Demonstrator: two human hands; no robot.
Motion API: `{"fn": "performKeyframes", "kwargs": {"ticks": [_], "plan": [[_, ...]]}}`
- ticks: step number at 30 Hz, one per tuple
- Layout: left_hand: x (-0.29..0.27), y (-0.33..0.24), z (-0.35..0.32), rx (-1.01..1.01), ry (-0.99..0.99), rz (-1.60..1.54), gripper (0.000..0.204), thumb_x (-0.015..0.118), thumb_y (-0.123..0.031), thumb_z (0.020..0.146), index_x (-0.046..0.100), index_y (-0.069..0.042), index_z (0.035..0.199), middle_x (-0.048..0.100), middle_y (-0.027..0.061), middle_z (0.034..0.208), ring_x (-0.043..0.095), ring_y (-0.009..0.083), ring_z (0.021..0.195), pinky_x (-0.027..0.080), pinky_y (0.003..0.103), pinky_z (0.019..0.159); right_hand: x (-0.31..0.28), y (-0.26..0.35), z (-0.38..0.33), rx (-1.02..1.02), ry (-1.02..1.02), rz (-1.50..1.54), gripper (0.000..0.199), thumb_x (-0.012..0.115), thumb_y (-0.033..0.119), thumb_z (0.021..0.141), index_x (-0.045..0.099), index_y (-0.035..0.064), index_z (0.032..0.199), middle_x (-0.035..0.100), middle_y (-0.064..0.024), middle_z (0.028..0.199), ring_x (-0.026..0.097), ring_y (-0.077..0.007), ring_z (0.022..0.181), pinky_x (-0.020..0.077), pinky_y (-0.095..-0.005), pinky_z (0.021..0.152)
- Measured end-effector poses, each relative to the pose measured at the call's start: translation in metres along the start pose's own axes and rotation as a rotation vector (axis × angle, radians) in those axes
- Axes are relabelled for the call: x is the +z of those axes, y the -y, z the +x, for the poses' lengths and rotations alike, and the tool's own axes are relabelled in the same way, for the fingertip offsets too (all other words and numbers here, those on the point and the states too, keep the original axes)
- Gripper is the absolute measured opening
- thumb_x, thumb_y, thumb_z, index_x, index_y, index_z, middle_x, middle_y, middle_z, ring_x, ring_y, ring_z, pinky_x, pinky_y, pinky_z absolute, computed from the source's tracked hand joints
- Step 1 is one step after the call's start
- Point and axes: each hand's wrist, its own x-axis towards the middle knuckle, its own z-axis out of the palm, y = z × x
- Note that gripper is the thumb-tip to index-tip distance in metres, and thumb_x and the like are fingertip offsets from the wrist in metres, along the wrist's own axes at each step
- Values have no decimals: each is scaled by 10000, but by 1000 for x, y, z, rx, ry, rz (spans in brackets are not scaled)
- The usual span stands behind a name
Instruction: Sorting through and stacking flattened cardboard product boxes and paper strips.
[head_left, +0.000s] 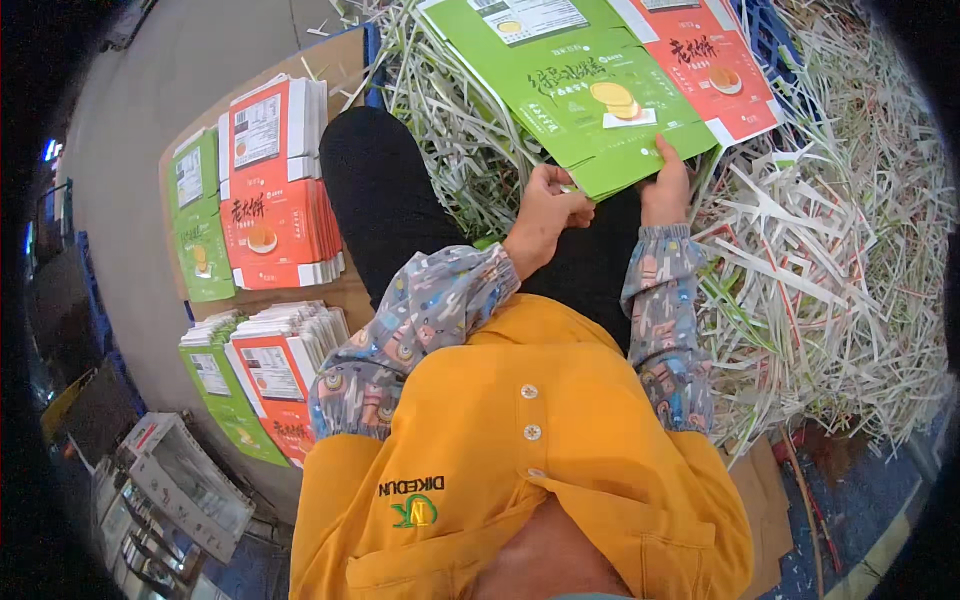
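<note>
A green flat carton blank (590, 75) with a round-cake picture lies in front of me, apparently more than one layer thick at its near corner. My left hand (545, 212) is closed on that corner, thumb and fingers pinching its edge. At the right end of the same edge my right hand (668, 185) grips the blank, thumb on top and the other fingers hidden beneath. Just beyond, to the right, a red and white carton blank (715, 75) rests partly under or beside the green one; which, I cannot tell.
Shredded paper strips (810, 270) heap up on the right and around the blanks. At my left, a cardboard sheet (335, 65) bears stacks of red blanks (285, 215) and green blanks (200, 235). More red stacks (275, 370) stand nearer. A blue crate edge (775, 35) shows at the far right.
</note>
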Motion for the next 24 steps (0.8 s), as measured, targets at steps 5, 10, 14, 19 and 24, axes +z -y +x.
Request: {"fn": "performKeyframes", "kwargs": {"ticks": [5,10,14,19,24], "plan": [[-2,-13,4,-64,-53,38,209,574,-34,700,399,-33,816,526,82,627,527,162,500,444,247,450,-1,-5,4,-44,-23,-19,323,520,86,790,461,-28,1086,537,-113,1014,551,-233,880,472,-348,737],[-28,-10,4,-72,-9,127,124,558,-37,707,437,-35,738,531,73,601,514,140,452,416,224,392,-10,-6,18,-43,-41,-4,324,537,66,773,473,-32,1075,539,-117,1018,553,-234,875,471,-345,739],[-102,-10,-5,351,23,1440,83,513,-70,683,488,-31,751,554,157,637,560,302,552,446,384,501,-17,5,17,-64,-22,-41,331,553,113,771,479,-2,1072,548,-102,1009,552,-222,888,464,-334,753],[-116,-73,-14,217,256,1358,166,587,-161,706,547,-44,817,567,118,778,552,233,725,436,326,655,-32,33,9,-67,16,-92,342,555,113,758,477,-41,1054,541,-120,1010,553,-240,883,462,-331,755],[-105,-85,42,543,-306,579,338,653,-263,710,526,-3,884,530,53,834,501,132,780,410,265,698,-31,32,10,-44,-42,-109,343,564,93,750,479,-32,1058,538,-115,1020,545,-235,901,460,-335,763]]}}
